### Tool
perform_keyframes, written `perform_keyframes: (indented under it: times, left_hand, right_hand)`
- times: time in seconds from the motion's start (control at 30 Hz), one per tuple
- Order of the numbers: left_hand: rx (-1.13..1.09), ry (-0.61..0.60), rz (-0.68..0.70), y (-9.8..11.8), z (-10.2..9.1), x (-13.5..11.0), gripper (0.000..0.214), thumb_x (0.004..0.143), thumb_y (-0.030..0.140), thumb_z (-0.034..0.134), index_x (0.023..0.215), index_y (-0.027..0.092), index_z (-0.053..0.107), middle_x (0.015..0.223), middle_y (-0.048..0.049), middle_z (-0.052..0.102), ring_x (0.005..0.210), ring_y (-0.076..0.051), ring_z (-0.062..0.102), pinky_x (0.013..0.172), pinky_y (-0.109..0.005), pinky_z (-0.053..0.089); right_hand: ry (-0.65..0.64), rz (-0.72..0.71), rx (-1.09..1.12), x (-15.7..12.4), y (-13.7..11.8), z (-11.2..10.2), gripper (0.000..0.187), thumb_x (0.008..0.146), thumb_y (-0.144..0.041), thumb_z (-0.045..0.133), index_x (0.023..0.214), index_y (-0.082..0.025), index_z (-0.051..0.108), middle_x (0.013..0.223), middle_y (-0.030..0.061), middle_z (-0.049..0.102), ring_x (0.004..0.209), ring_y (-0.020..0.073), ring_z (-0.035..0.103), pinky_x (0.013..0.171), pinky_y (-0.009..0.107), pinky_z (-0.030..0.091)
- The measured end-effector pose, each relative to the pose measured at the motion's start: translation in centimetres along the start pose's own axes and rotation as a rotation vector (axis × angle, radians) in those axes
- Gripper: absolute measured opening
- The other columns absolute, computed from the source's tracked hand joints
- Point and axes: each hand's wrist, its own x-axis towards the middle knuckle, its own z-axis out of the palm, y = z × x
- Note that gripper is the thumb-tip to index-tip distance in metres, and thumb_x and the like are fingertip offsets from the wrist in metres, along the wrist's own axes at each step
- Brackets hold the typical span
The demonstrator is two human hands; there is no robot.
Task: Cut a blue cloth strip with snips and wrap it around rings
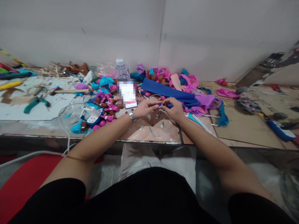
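Note:
My left hand (147, 108) and my right hand (174, 109) meet over the front of the table, fingertips close together. Between them is a small piece of dark blue material (168, 106), pinched by the fingers of both hands; most of it is hidden. Just behind my hands lies a long blue fabric strip (167, 88). A lit phone (130, 104), partly blurred out, leans beside my left hand. Pink, brown, turquoise and purple knotted bundles (109, 107) are heaped to the left of it. Purple fabric (206, 102) lies to the right of my right hand.
A clear bottle (122, 73) stands behind the phone. Further left are a hammer (72, 91), green-handled pliers (36, 105) and a blue-and-white device (94, 116) with a white cable (68, 133). Cardboard (245, 129) and a metal post (259, 73) are at right.

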Motion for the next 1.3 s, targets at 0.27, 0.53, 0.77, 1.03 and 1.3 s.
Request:
perform_keyframes:
  times: [0.27, 0.53, 0.77, 1.03, 1.3]
  left_hand:
    - [0.046, -0.011, -0.007, 0.5, -0.1, 0.0, 0.057, 0.096, 0.064, 0.069, 0.128, 0.018, 0.080, 0.090, -0.0080, 0.076, 0.079, -0.016, 0.068, 0.072, -0.027, 0.053]
    - [0.041, 0.032, -0.017, 0.9, 0.3, 0.0, 0.054, 0.093, 0.064, 0.072, 0.114, 0.015, 0.082, 0.098, -0.0102, 0.078, 0.082, -0.018, 0.070, 0.074, -0.028, 0.055]
    - [-0.031, 0.085, -0.067, 0.7, 0.6, -0.1, 0.052, 0.088, 0.063, 0.079, 0.104, 0.014, 0.079, 0.093, -0.0088, 0.077, 0.077, -0.016, 0.069, 0.072, -0.028, 0.055]
    - [-0.091, 0.109, -0.095, 1.2, 0.6, 0.0, 0.054, 0.090, 0.068, 0.074, 0.101, 0.015, 0.073, 0.078, -0.0026, 0.067, 0.067, -0.012, 0.057, 0.065, -0.026, 0.045]
    - [-0.054, 0.133, -0.079, 1.2, 0.4, 0.2, 0.055, 0.090, 0.067, 0.074, 0.106, 0.014, 0.076, 0.088, -0.0055, 0.073, 0.072, -0.014, 0.061, 0.067, -0.027, 0.046]
  right_hand:
    - [-0.002, -0.082, 0.068, 0.1, -0.5, -0.2, 0.028, 0.091, -0.051, 0.082, 0.099, -0.024, 0.078, 0.089, 0.0030, 0.078, 0.083, 0.0219, 0.069, 0.079, 0.036, 0.053]
    - [-0.030, -0.117, 0.068, 0.3, -0.6, -0.3, 0.025, 0.094, -0.050, 0.080, 0.095, -0.025, 0.079, 0.093, 0.0046, 0.080, 0.089, 0.0238, 0.072, 0.084, 0.039, 0.055]
    - [-0.031, -0.100, 0.015, 0.3, -0.4, -0.3, 0.034, 0.092, -0.059, 0.078, 0.093, -0.025, 0.079, 0.091, 0.0056, 0.079, 0.089, 0.0255, 0.071, 0.083, 0.040, 0.055]
    - [-0.030, -0.084, 0.032, 0.2, -0.3, -0.2, 0.033, 0.092, -0.054, 0.081, 0.108, -0.025, 0.080, 0.096, 0.0046, 0.080, 0.085, 0.0237, 0.071, 0.082, 0.038, 0.056]
    - [-0.024, -0.088, -0.002, 0.2, -0.4, -0.3, 0.025, 0.098, -0.048, 0.073, 0.091, -0.024, 0.076, 0.093, 0.0048, 0.080, 0.089, 0.0247, 0.072, 0.085, 0.041, 0.055]
